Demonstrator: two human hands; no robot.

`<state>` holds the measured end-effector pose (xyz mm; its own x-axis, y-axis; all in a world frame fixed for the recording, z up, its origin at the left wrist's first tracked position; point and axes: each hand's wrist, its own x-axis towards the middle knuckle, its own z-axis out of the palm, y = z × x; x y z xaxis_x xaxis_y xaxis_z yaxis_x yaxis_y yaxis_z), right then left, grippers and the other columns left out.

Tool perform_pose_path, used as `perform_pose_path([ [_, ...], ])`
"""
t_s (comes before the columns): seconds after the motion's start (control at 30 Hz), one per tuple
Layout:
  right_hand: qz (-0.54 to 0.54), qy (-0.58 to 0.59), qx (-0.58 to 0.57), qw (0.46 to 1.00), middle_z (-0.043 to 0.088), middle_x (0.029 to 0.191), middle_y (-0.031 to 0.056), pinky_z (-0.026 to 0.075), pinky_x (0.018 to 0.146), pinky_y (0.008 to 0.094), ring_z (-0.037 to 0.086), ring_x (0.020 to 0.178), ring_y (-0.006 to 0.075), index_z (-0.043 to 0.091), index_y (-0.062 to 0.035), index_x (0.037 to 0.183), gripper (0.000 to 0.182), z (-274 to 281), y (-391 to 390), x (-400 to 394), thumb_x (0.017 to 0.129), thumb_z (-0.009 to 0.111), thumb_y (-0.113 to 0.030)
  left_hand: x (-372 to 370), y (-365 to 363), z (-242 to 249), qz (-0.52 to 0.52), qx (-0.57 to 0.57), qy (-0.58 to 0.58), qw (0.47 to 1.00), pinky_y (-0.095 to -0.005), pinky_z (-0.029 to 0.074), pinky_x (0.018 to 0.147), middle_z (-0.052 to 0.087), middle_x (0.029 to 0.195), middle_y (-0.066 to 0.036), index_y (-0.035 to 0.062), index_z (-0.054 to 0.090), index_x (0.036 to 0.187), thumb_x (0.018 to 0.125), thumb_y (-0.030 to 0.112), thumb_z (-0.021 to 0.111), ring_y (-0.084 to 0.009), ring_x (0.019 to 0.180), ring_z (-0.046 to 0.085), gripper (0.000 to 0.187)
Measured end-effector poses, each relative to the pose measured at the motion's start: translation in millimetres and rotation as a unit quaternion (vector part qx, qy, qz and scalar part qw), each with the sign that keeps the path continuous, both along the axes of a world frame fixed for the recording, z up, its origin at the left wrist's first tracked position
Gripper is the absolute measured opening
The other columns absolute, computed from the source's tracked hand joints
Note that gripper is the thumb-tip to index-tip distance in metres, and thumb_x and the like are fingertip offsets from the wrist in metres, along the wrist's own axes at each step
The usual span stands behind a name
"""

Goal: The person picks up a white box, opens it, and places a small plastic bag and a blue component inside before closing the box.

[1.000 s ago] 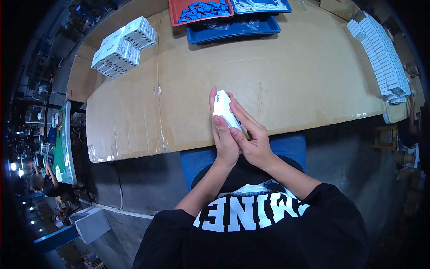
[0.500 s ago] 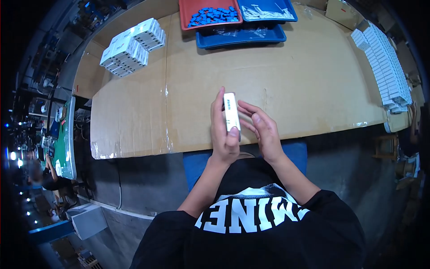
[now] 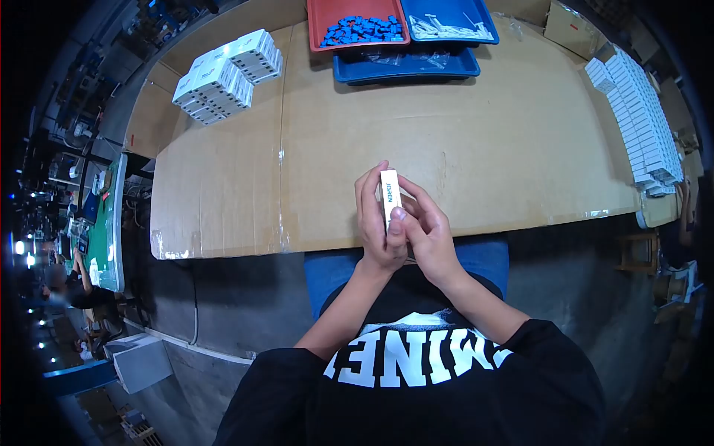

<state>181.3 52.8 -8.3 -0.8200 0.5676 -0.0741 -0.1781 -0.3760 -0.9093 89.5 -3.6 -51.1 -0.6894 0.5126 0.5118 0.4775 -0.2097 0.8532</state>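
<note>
A small white box [image 3: 389, 187] with dark lettering on its narrow side stands between my two hands, just above the table's front edge. My left hand [image 3: 374, 223] wraps its left side, with the thumb on the lower end. Against the right side, my right hand [image 3: 431, 234] closes its curled fingers, its thumb near the box's lower end. The box's broad faces are mostly covered by my palms and fingers.
A cardboard-covered table [image 3: 357, 141] spreads ahead. White boxes are stacked at the back left [image 3: 216, 85] and along the right [image 3: 643, 119]. At the back are a red tray [image 3: 316, 30] of blue pieces, a tray of white pieces [image 3: 446, 36] and a lower blue tray [image 3: 405, 74]. Another person [image 3: 85, 286] sits far left.
My right hand has moved in from beside the box and closed against it. The box has shifted slightly toward me, and the view has turned a little.
</note>
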Motion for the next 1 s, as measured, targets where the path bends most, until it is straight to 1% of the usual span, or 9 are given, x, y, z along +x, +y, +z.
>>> perform_pose_path([
  [0.43, 0.011, 0.014, 0.08, 0.997, 0.055, 0.144, 0.0177, 0.047, 0.107, 0.0332, 0.056, 0.13, 0.0194, 0.042, 0.0008, 0.153, 0.052, -11.8, 1.4, 4.3, 0.106, 0.058, -0.014, 0.1, -4.7, -11.3, -0.042, 0.066, -0.114, 0.99, -0.0381, 0.048, 0.095, 0.048, 0.13, -0.016, -0.0064, 0.043, 0.143, 0.09, 0.066, 0.038, -0.0238, 0.111, 0.056, 0.09],
  [0.53, 0.013, -0.036, 0.043, 0.998, 0.057, 0.142, 0.0153, 0.047, 0.107, 0.0342, 0.056, 0.13, 0.0206, 0.042, -0.0019, 0.155, 0.055, -5.1, 7.8, 2.1, 0.106, 0.06, -0.019, -5.3, -3.7, -10.2, -0.08, 0.019, -0.089, 0.993, -0.037, 0.046, 0.101, 0.044, 0.14, -0.018, -0.0056, 0.022, 0.16, 0.092, 0.079, 0.038, -0.0256, 0.118, 0.055, 0.11],
  [0.63, 0.042, -0.042, -0.093, 0.994, 0.052, 0.145, 0.0163, 0.048, 0.108, 0.0368, 0.054, 0.133, 0.0234, 0.04, -0.0045, 0.157, 0.061, -4.2, 23.1, 11.1, 0.105, 0.062, -0.027, -14.6, -2.9, -13.1, -0.099, -0.013, -0.037, 0.994, -0.0413, 0.044, 0.104, 0.044, 0.141, -0.023, -0.0069, 0.021, 0.16, 0.099, 0.073, 0.038, -0.0317, 0.125, 0.052, 0.102],
  [0.7, 0.078, -0.136, 0.231, 0.96, 0.039, 0.155, 0.0222, 0.046, 0.111, 0.0421, 0.047, 0.141, 0.0296, 0.039, -0.006, 0.158, 0.071, -13.1, 34.3, 16.4, 0.101, 0.068, -0.036, -14.2, -4.3, -10.4, -0.11, -0.009, -0.049, 0.993, -0.0401, 0.044, 0.106, 0.048, 0.141, -0.021, -0.0036, 0.021, 0.162, 0.102, 0.072, 0.035, -0.0301, 0.126, 0.053, 0.097],
  [0.73, 0.055, -0.169, 0.293, 0.94, 0.027, 0.162, 0.0248, 0.042, 0.115, 0.0477, 0.041, 0.146, 0.0371, 0.041, -0.0083, 0.157, 0.081, -12.4, 35.4, 20.2, 0.092, 0.076, -0.043, -10.9, -4.8, -5.3, -0.148, 0.005, -0.209, 0.967, -0.0391, 0.044, 0.108, 0.051, 0.14, -0.018, -0.0009, 0.024, 0.162, 0.104, 0.07, 0.033, -0.0271, 0.128, 0.054, 0.092],
  [0.8, 0.031, -0.12, 0.413, 0.902, 0.025, 0.163, 0.0247, 0.038, 0.117, 0.0513, 0.038, 0.147, 0.0397, 0.042, -0.0084, 0.157, 0.085, -6.8, 39.4, 22.1, 0.088, 0.079, -0.043, -7.4, -1.0, -2.6, -0.177, 0.017, -0.448, 0.876, -0.0382, 0.049, 0.107, 0.062, 0.132, -0.013, 0.0061, 0.038, 0.157, 0.108, 0.065, 0.028, -0.0231, 0.124, 0.061, 0.077],
  [0.87, 0.011, -0.078, 0.595, 0.8, 0.033, 0.162, 0.0227, 0.03, 0.12, 0.0609, 0.041, 0.146, 0.0421, 0.047, -0.0078, 0.153, 0.091, -5.3, 44.5, 20.4, 0.078, 0.085, -0.044, -8.2, -8.2, 1.6, -0.228, -0.035, -0.511, 0.828, -0.0383, 0.052, 0.102, 0.063, 0.131, -0.012, 0.0075, 0.042, 0.153, 0.107, 0.065, 0.03, -0.0229, 0.121, 0.063, 0.075],
  [0.9, 0.011, -0.078, 0.595, 0.8, 0.033, 0.162, 0.0227, 0.03, 0.12, 0.0609, 0.041, 0.146, 0.0421, 0.047, -0.0078, 0.153, 0.091, -9.3, 48.2, 18.9, 0.078, 0.085, -0.044, -8.3, -10.7, 8.2, -0.277, -0.086, -0.564, 0.773, -0.0383, 0.055, 0.098, 0.063, 0.13, -0.012, 0.0089, 0.047, 0.148, 0.106, 0.066, 0.032, -0.0228, 0.118, 0.065, 0.072],
  [1.0, 0.026, -0.043, 0.638, 0.768, 0.044, 0.156, 0.0217, 0.03, 0.118, 0.0646, 0.047, 0.143, 0.0386, 0.049, -0.0057, 0.15, 0.093, -18.4, 54.4, 16.9, 0.075, 0.086, -0.046, 0.6, -10.5, 18.3, -0.263, -0.062, -0.596, 0.756, -0.0372, 0.058, 0.092, 0.065, 0.124, -0.01, 0.0124, 0.05, 0.143, 0.106, 0.066, 0.035, -0.0219, 0.112, 0.067, 0.066],
])
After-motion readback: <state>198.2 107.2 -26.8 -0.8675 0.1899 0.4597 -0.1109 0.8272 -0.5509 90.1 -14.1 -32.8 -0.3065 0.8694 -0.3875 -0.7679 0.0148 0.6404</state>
